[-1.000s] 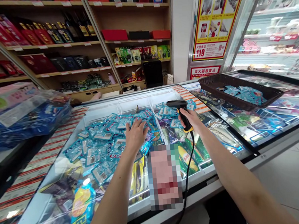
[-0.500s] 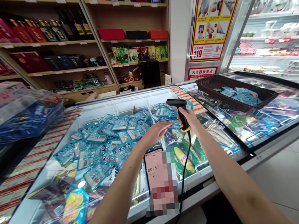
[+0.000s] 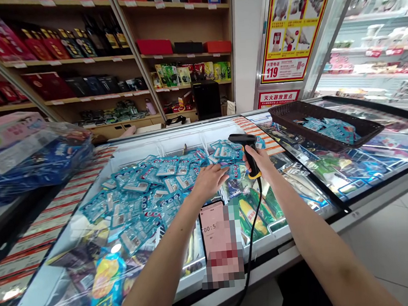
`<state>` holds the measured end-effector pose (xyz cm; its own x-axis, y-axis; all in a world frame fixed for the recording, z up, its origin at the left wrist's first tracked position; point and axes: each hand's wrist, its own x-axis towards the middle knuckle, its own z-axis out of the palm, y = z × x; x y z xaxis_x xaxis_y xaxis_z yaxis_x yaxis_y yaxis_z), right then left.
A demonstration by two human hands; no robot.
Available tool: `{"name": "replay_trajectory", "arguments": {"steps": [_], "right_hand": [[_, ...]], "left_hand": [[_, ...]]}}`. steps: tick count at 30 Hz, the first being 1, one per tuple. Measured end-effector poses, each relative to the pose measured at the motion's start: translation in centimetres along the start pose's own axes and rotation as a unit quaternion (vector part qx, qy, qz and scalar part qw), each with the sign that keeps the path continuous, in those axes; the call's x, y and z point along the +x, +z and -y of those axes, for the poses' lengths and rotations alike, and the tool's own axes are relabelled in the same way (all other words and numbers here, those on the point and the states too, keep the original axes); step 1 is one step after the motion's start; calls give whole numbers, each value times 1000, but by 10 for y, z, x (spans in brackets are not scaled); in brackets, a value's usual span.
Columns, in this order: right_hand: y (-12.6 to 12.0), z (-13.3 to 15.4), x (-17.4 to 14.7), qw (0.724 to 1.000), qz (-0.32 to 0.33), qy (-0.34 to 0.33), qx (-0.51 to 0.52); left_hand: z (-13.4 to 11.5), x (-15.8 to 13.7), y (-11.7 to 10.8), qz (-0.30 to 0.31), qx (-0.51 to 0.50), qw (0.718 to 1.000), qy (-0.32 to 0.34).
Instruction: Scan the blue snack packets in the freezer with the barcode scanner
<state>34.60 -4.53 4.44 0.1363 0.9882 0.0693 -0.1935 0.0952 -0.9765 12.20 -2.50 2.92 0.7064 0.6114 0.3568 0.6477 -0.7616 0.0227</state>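
My right hand (image 3: 261, 161) grips a black and yellow handheld barcode scanner (image 3: 249, 145), whose head points left over the freezer glass. A black cable runs down from its handle. To the left, my left hand (image 3: 210, 181) is palm down with its fingers stretched out over the edge of a heap of small blue packets (image 3: 171, 167). It holds nothing that I can make out. More blue packets (image 3: 225, 151) lie just beyond its fingertips, below the scanner. A phone (image 3: 217, 242) showing a timer, partly pixelated, lies nearer to me.
A brown basket (image 3: 366, 135) with several blue packets stands on the freezer at the right. Plastic-wrapped packages (image 3: 21, 150) sit at the left. Frozen goods, including corn packs (image 3: 248, 213), show through the glass. Shelves of boxes and bottles (image 3: 108, 40) stand behind.
My left hand has shifted slightly, its fingers now more spread over the packets. The scanner stays in my right hand in nearly the same place. The view has moved a little.
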Motion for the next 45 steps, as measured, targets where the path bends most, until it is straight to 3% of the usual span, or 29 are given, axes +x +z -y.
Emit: {"name": "replay_trajectory", "arguments": {"steps": [4,11,15,19,23,25,28,34,45], "right_hand": [[2,0,-1,1000,-6,8,12],[6,6,-5,1000,-5,5,14],[8,6,-5,1000,0,7,1],[9,3,-5,1000,7,11,-4],[10,2,-7,998,48,14,-23],[11,1,-10,995,81,25,-48],[12,1,-13,988,133,32,-68],[14,4,-20,974,208,29,-81],[20,7,-27,960,258,38,-99]], "left_hand": [[1,-4,2,-14,23,998,-55],[-1,-5,4,11,-34,992,-118],[7,-8,9,-38,-95,982,-161],[23,-13,5,-144,-200,929,-277],[33,-19,-4,-269,-339,822,-371],[35,-22,-6,-298,-408,765,-400],[37,-26,-7,-301,-477,714,-415],[41,-27,-6,-301,-519,673,-433],[40,-28,-6,-307,-523,667,-432]]}}
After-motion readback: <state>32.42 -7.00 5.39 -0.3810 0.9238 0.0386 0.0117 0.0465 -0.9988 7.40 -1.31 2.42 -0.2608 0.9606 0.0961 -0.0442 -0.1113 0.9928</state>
